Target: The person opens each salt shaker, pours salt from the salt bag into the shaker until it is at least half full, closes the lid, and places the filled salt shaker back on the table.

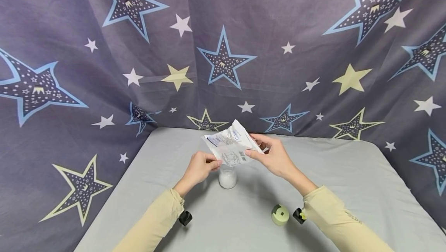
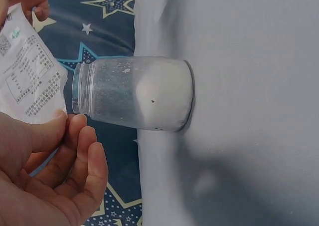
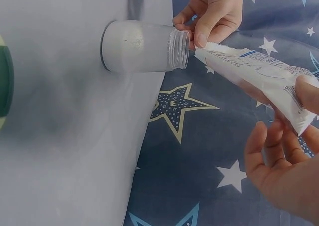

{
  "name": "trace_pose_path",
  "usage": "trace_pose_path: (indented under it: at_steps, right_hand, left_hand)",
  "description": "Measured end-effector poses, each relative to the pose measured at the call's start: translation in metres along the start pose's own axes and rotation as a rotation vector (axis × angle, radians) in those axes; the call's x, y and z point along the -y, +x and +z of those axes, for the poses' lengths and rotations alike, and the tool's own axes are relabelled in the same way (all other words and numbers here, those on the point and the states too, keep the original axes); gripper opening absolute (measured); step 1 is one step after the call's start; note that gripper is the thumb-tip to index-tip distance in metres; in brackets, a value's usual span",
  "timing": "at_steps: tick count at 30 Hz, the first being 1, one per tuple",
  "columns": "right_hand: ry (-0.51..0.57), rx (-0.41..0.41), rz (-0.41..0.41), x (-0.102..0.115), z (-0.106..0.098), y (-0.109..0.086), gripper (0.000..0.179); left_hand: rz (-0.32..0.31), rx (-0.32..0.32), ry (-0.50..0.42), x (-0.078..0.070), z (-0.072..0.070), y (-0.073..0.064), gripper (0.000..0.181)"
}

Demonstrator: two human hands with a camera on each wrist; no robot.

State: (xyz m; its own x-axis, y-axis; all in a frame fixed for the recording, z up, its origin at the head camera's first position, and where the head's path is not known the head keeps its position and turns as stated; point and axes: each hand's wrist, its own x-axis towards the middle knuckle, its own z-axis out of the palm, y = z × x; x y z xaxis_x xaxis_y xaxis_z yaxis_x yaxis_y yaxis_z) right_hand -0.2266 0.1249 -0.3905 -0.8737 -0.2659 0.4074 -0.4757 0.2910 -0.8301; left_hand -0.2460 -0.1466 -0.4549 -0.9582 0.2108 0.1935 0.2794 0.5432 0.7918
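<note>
A white printed plastic bag [image 1: 230, 145] is tilted above a clear jar [image 1: 228, 177], its torn mouth close to the jar's open rim. White powder [image 2: 162, 94] fills roughly the lower half of the jar, which stands upright on the table. My left hand [image 1: 201, 168] pinches the bag's lower corner by the mouth between thumb and forefinger, as the left wrist view [image 2: 55, 171] shows. Higher up, my right hand [image 1: 273, 155] grips the bag's other end, thumb on the near face. In the right wrist view the bag [image 3: 259, 76] slopes down toward the jar neck [image 3: 179, 49].
A round green lid [image 1: 280, 215] lies on the grey-covered table [image 1: 244, 225], near my right forearm. Black wrist cameras [image 1: 185, 218] sit below both sleeves. A dark curtain with stars [image 1: 223, 58] hangs behind the table.
</note>
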Motion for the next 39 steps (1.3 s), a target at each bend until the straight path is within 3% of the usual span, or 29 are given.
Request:
trace_pose_path:
  at_steps: [31,39]
  right_hand:
    - [-0.007,0.000,0.007,0.0003,0.0005,0.0003,0.046]
    - [0.002,0.000,-0.023,-0.0021,-0.0003,-0.0024,0.046]
  left_hand:
    - [0.025,0.008,0.007,0.0015,-0.0015,0.0015,0.020]
    - [0.030,-0.004,0.021,0.0014,-0.0024,0.0020,0.019]
